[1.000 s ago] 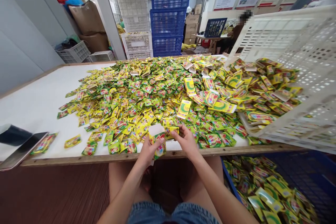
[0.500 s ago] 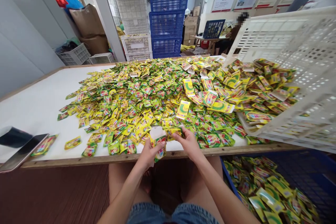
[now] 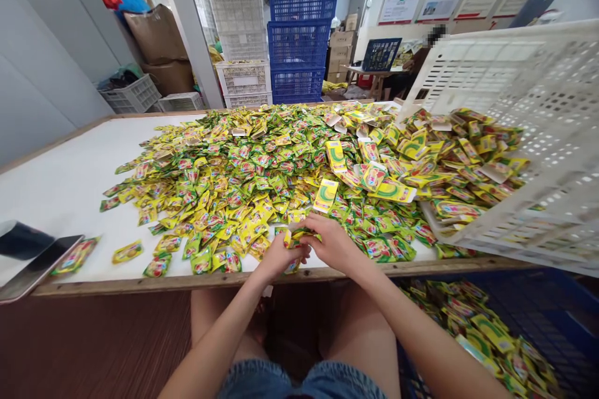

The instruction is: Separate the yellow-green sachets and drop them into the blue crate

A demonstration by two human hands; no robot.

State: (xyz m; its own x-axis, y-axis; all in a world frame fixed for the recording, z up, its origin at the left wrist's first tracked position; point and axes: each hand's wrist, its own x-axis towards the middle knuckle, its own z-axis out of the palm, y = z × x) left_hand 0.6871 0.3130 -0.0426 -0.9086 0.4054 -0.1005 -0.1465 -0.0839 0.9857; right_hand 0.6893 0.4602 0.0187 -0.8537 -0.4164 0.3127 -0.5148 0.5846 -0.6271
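Observation:
My left hand (image 3: 279,257) is closed around a small yellow-and-green carton (image 3: 287,238), mostly covered by the fingers. My right hand (image 3: 331,243) meets it from the right, its fingers bent and pinching a yellow packet (image 3: 302,234) at the carton's upper end. How far the packet is inside the carton is hidden. Both hands are just above the table's front edge. Beyond them spreads a large heap of small yellow and green packets (image 3: 243,168). Flat yellow cartons (image 3: 326,194) with white flaps lie on its right side.
A white perforated crate (image 3: 472,62) lies tipped on its side at the right, cartons spilling from it. Below the table, a blue crate (image 3: 561,330) holds cartons. A phone (image 3: 42,268) and a dark cup (image 3: 23,240) are at the left. Stacked crates (image 3: 302,43) and a seated person are behind.
My right hand has moved left with the yellow packet, up against the carton in my left hand. The carton has turned and is now largely covered by my fingers.

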